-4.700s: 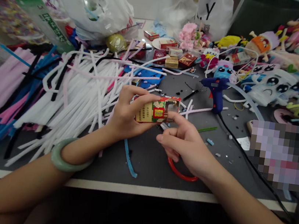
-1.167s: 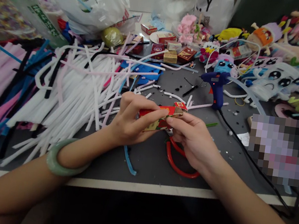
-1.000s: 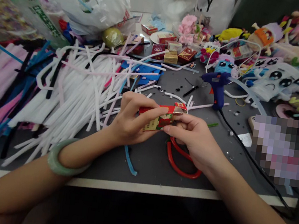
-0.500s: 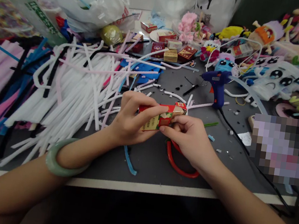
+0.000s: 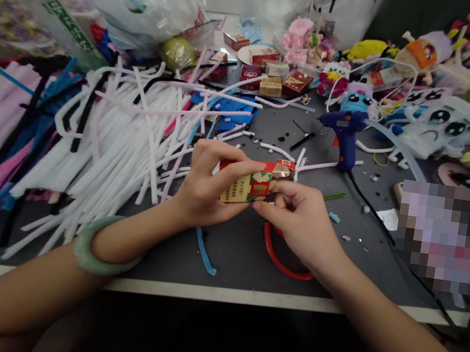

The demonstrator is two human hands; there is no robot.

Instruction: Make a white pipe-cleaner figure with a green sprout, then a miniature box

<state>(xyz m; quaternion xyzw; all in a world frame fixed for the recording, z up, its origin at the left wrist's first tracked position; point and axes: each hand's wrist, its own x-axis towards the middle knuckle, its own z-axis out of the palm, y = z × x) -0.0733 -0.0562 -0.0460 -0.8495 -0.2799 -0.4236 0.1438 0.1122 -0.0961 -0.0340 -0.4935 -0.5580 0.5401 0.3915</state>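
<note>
A small red and cream box (image 5: 242, 187) with a green panel is held up over the grey table at the centre. My left hand (image 5: 211, 187) wraps round its left end, with fingers along the top and front. At the box's right end my right hand (image 5: 296, 208) is closed, thumb and forefinger pinched against the lower corner. Its other fingers curl behind and are partly hidden. Red handles (image 5: 280, 258), probably of scissors, lie beneath my right hand. A blue fuzzy strip (image 5: 205, 253) rests below my left hand.
White fuzzy stems (image 5: 121, 142) pile up at the left. A blue glue gun (image 5: 345, 136) stands right of centre, its black cord running to the right edge. Small boxes (image 5: 271, 86) and plush figures (image 5: 437, 126) fill the back. A blurred-out object (image 5: 445, 235) lies at right.
The box has tilted slightly, so more of its front with the green panel faces the camera. Both hands keep their hold, and the whole view has shifted a little.
</note>
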